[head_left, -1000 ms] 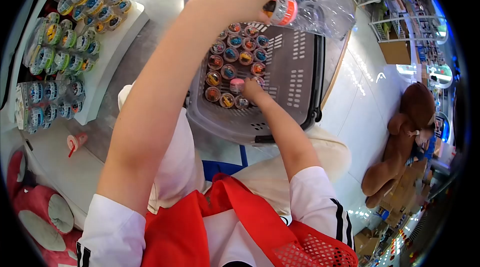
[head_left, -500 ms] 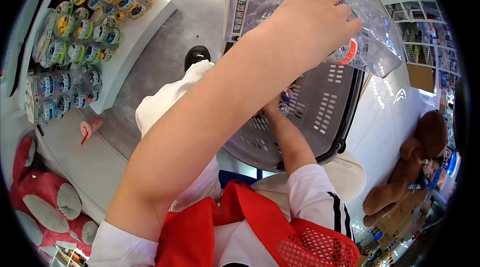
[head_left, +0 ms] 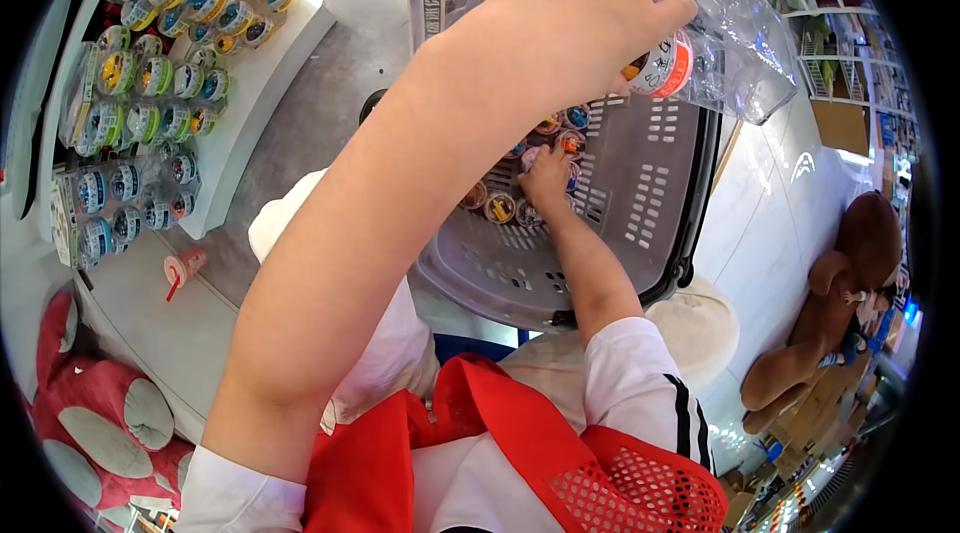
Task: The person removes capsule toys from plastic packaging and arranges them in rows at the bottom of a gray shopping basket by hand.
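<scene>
A clear plastic display tray spans the top of the basket. My left hand lies over its near side, fingers bent. Under those fingers is a round clear toy capsule with an orange-and-white label; the hand seems closed around it, though the palm side is hidden. Down in the grey basket, my right hand has its fingers closed on a small round toy capsule, mostly covered by them. Several similar capsules with coloured toys lie around it. My left forearm hides part of the basket.
Rows of labelled capsules in clear trays stand on a white curved shelf at left. A pink cup with a red straw and a red plush toy are below. At right are a brown plush and shelving.
The view has shifted, and the basket, tray and left hand now appear farther left and higher. My right hand and the capsules around it have come out from behind my left forearm.
</scene>
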`<state>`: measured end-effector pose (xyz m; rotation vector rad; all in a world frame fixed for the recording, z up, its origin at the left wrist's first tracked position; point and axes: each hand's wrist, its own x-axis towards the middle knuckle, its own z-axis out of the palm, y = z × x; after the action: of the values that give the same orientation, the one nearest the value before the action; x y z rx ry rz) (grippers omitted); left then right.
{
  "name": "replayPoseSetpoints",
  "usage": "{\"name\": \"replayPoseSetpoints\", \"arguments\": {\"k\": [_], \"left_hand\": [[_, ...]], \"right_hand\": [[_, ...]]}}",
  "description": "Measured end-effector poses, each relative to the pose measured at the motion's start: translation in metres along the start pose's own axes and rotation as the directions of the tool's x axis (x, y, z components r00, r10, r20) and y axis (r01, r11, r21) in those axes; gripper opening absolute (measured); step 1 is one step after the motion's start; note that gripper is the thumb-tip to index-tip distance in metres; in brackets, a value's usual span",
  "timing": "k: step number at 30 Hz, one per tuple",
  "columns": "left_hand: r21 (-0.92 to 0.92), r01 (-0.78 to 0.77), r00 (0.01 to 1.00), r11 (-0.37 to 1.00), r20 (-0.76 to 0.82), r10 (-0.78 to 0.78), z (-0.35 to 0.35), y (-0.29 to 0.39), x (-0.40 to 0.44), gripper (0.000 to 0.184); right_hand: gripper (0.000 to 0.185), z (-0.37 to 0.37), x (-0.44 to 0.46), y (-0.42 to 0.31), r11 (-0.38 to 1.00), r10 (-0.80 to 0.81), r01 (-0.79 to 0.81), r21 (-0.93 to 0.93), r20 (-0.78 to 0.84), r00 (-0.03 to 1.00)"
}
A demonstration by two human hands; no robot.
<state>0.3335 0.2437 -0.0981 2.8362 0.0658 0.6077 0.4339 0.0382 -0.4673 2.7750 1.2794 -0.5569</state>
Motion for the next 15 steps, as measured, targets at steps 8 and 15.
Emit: {"name": "replayPoseSetpoints", "arguments": {"k": [8,15], "left_hand": [[0.042,-0.008,0.999,0.999,0.052,0.006,-0.001,-0.004,0.003,0.063],[0.087,-0.02,0.999,0.996,0.03,0.018,0.0,-0.003,0.003,0.065]], "right_hand": [[0.032,0.043,0.034,0.009,0.956,-0.146,0.08,-0.283,-0.22,0.965],[0.038,0.004,0.027,0.002,0.977,-0.21,0.194,-0.083,-0.297,0.932]]}}
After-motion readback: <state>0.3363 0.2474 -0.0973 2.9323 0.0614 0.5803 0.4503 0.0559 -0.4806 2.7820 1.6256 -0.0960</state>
